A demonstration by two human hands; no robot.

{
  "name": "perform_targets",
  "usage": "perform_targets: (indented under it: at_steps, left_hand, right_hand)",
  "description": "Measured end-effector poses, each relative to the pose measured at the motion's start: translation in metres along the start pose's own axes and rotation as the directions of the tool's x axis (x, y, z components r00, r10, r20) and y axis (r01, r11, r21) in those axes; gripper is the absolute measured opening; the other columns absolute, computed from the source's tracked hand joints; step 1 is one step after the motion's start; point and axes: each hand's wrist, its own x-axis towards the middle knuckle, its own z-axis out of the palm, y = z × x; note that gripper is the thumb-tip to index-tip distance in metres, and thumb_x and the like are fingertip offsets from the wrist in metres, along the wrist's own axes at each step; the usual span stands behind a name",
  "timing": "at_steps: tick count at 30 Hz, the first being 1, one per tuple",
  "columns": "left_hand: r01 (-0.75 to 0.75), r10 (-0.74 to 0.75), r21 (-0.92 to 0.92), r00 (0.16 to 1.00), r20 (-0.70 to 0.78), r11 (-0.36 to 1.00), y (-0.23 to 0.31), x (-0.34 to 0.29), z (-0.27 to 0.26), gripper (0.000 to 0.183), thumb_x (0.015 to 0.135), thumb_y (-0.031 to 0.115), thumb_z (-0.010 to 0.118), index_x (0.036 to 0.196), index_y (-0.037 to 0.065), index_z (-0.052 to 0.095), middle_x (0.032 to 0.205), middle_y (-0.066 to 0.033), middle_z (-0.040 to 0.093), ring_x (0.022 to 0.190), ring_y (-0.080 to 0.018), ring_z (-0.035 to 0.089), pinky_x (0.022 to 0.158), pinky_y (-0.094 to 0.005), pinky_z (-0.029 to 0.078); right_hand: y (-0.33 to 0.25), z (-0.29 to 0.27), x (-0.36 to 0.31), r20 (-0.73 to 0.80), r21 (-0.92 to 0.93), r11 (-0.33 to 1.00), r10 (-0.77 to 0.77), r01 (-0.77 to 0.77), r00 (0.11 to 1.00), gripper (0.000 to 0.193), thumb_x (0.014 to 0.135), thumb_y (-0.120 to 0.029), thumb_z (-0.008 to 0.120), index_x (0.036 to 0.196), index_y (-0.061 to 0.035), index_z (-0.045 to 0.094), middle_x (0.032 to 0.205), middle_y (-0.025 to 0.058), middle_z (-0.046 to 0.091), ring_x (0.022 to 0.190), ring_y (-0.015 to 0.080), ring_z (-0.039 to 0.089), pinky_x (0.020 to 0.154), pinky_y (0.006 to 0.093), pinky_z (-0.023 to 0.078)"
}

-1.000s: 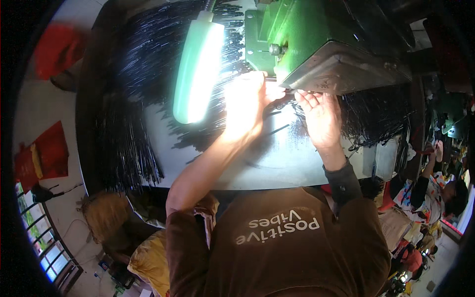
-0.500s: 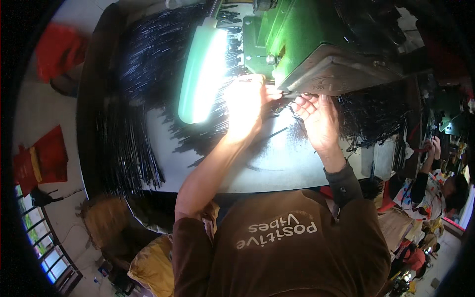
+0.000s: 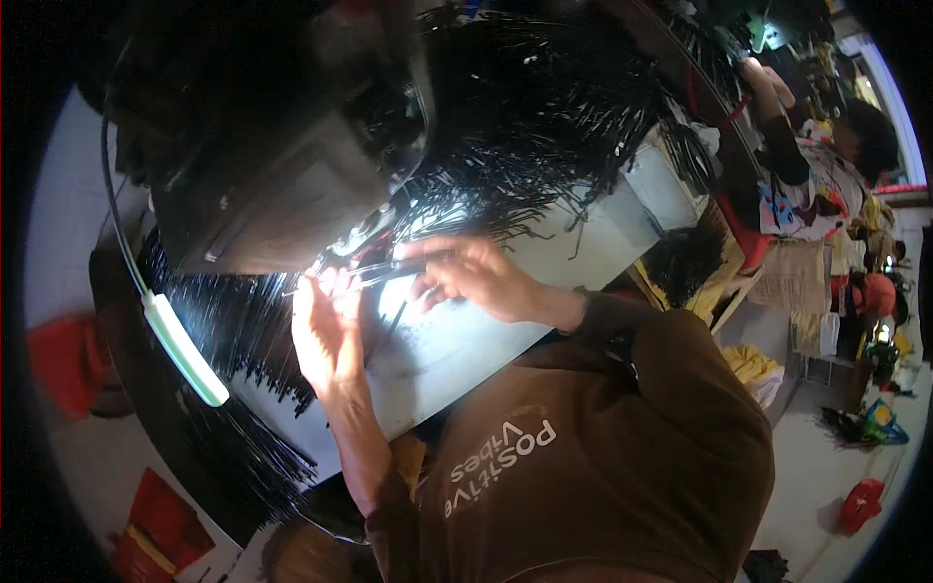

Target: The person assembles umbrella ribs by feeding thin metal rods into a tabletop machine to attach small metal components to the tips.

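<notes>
We see the right hand (image 3: 486,282) with its fingers closed round a thin black strip (image 3: 377,270), which spans the gap toward the left hand (image 3: 328,335). The left hand's fingers bunch near the strip's other end; glare washes them out, so we cannot tell whether they grip it. We judge that having a hand near each end helps keep so slender a piece level beside the dark machine (image 3: 262,214). The lamp (image 3: 185,350) hangs low to the left, probably to light this close work. Beneath, we find a pale, smudged worktop (image 3: 466,340) with a heap of black strips (image 3: 505,107) beyond the hands. Farther right, a co-worker (image 3: 826,180) sits in the room.
</notes>
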Motion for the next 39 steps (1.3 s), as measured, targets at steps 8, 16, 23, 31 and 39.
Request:
perform_targets:
  at_steps: [8, 16, 23, 31, 39]
  left_hand:
    - [-0.01, 0.007, 0.066, 0.999, 0.045, 0.998, 0.005, -0.04, -0.013, 0.026, 0.09, 0.015, 0.059, 0.11, 0.0, 0.055, 0.097, -0.0171, 0.061, 0.09, -0.0266, 0.06, 0.086, -0.0447, 0.05]
    - [0.025, -0.047, 0.15, 0.989, 0.143, 0.988, -0.031, -0.038, 0.001, 0.027, 0.084, 0.014, 0.066, 0.106, 0.002, 0.057, 0.096, -0.0138, 0.061, 0.091, -0.0289, 0.06, 0.082, -0.0447, 0.05]
    - [0.069, -0.082, 0.074, 0.98, 0.182, 0.995, -0.027, -0.053, 0.013, 0.024, 0.085, 0.011, 0.062, 0.108, 0.004, 0.055, 0.097, -0.0125, 0.059, 0.092, -0.0279, 0.058, 0.085, -0.0478, 0.048]
    - [0.095, -0.093, 0.074, 0.995, -0.024, 0.993, -0.022, -0.042, 0.01, 0.018, 0.087, 0.015, 0.062, 0.099, 0.003, 0.056, 0.081, -0.0052, 0.055, 0.069, -0.0159, 0.045, 0.062, -0.0297, 0.036]
    - [-0.001, -0.045, 0.222, 0.978, 0.202, 0.975, -0.029, -0.016, 0.023, 0.016, 0.083, 0.013, 0.067, 0.094, 0.005, 0.06, 0.083, -0.0043, 0.061, 0.071, -0.0131, 0.056, 0.057, -0.0268, 0.043]
  right_hand:
    - [-0.136, -0.084, -0.075, 0.015, -0.998, 0.042, -0.44, 0.037, 0.898, 0.017, 0.081, -0.01, 0.065, 0.098, -0.0084, 0.069, 0.083, 0.0058, 0.065, 0.065, 0.0131, 0.062, 0.057, 0.0272, 0.051]
    - [-0.111, -0.109, -0.08, 0.18, -0.797, -0.603, -0.308, -0.045, 0.934, 0.018, 0.068, -0.012, 0.062, 0.085, -0.0127, 0.068, 0.094, -0.0009, 0.056, 0.089, 0.0168, 0.05, 0.068, 0.0275, 0.046]
    - [-0.069, -0.068, -0.033, 0.607, -0.768, -0.493, -0.357, 0.409, 0.71, 0.024, 0.077, -0.015, 0.059, 0.1, -0.0146, 0.064, 0.089, -0.0001, 0.056, 0.081, 0.0123, 0.057, 0.062, 0.0269, 0.047]
    - [-0.004, 0.018, 0.04, 0.479, -0.857, 0.023, -0.33, 0.515, 0.813, 0.026, 0.078, -0.011, 0.056, 0.101, -0.0035, 0.063, 0.081, 0.0074, 0.059, 0.073, 0.0246, 0.061, 0.061, 0.0327, 0.052]
    - [-0.02, 0.027, 0.052, 0.0, -0.561, 0.82, -0.134, 0.111, 0.991, 0.011, 0.088, -0.005, 0.059, 0.088, 0.0049, 0.064, 0.071, 0.007, 0.066, 0.059, 0.0118, 0.064, 0.049, 0.0219, 0.048]
